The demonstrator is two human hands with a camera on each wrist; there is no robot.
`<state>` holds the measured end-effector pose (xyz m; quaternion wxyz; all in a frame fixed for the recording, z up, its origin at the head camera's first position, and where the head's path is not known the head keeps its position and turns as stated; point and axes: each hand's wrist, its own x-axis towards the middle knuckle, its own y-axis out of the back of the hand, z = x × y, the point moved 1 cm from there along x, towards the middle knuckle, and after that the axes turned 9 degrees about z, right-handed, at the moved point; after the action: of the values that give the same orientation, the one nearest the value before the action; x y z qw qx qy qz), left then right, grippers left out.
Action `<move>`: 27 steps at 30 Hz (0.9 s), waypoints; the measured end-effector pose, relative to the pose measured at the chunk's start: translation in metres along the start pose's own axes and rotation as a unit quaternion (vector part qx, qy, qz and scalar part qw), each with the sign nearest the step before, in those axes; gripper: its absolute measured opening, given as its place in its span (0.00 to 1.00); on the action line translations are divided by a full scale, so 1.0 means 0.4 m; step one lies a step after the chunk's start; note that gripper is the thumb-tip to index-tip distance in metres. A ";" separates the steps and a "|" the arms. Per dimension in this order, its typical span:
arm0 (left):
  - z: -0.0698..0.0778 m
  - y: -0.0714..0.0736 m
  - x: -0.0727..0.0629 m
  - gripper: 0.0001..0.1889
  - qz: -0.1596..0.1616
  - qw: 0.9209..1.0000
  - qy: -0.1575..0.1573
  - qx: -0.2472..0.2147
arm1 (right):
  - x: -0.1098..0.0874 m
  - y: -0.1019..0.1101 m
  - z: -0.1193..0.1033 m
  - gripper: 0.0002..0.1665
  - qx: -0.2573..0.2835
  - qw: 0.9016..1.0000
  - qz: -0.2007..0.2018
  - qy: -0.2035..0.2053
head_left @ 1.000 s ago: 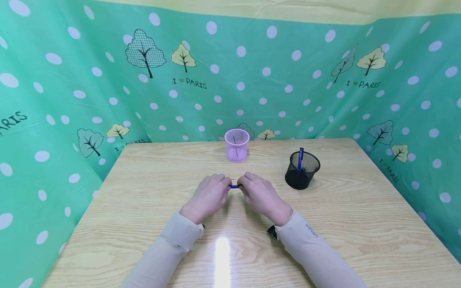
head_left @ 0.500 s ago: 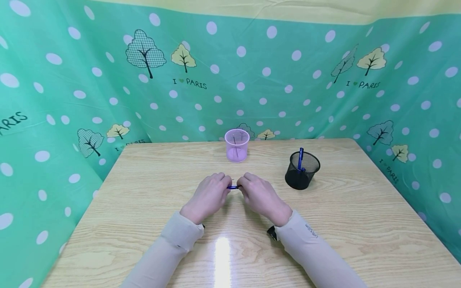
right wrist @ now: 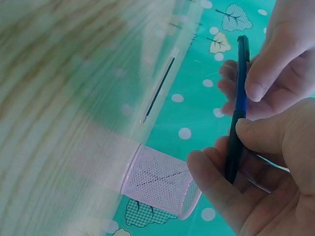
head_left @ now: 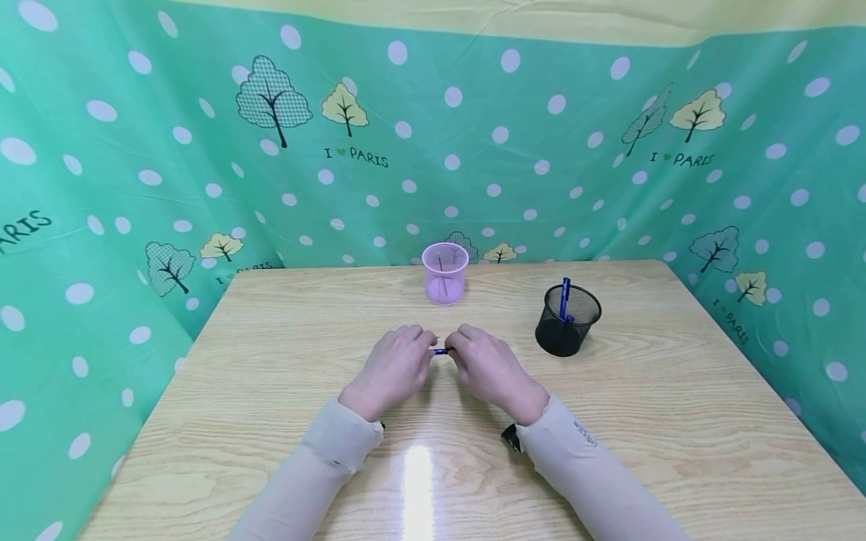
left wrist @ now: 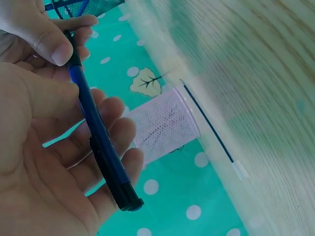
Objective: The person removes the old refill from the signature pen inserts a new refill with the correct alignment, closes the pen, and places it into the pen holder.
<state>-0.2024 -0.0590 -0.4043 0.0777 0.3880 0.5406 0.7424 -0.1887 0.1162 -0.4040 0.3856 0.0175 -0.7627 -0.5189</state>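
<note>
A blue ballpoint pen [left wrist: 98, 118] with black ends and a black clip spans my two hands. My left hand [head_left: 395, 368] pinches its blue barrel, thumb on top and fingers behind, with the clip end sticking out past them in the left wrist view. My right hand [head_left: 494, 368] grips the black front part [right wrist: 236, 132] between thumb and fingers. Below the hands, a thin dark pen refill [right wrist: 160, 88] with a pale end lies on the table; in the head view the hands hide most of it.
A purple mesh pen holder [head_left: 444, 289] with a thin dark stick inside stands at the back of the wooden table [head_left: 284, 338]. To the right, a black mesh pen holder [head_left: 556, 342] holds blue pens [head_left: 564, 297]. A green polka-dot curtain [head_left: 473, 143] surrounds the table.
The fingers of my left hand have shifted slightly on the pen, and the bit of blue barrel showing between the hands has tilted a little. My right hand stays in place.
</note>
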 end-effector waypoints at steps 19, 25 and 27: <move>0.002 -0.001 0.000 0.03 -0.015 1.000 -0.007 0.015 | 0.001 0.002 0.002 0.03 -0.001 1.000 -0.011 -0.004; 0.003 -0.001 -0.001 0.03 -0.012 1.000 -0.003 0.010 | 0.001 0.002 0.001 0.04 -0.002 1.000 -0.010 -0.003; 0.002 0.000 -0.001 0.03 -0.009 1.000 -0.005 0.009 | 0.001 0.001 0.001 0.04 -0.003 1.000 -0.010 -0.002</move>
<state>-0.2016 -0.0585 -0.4045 0.0831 0.3874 0.5502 0.7350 -0.1890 0.1165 -0.4036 0.3792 0.0234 -0.7617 -0.5248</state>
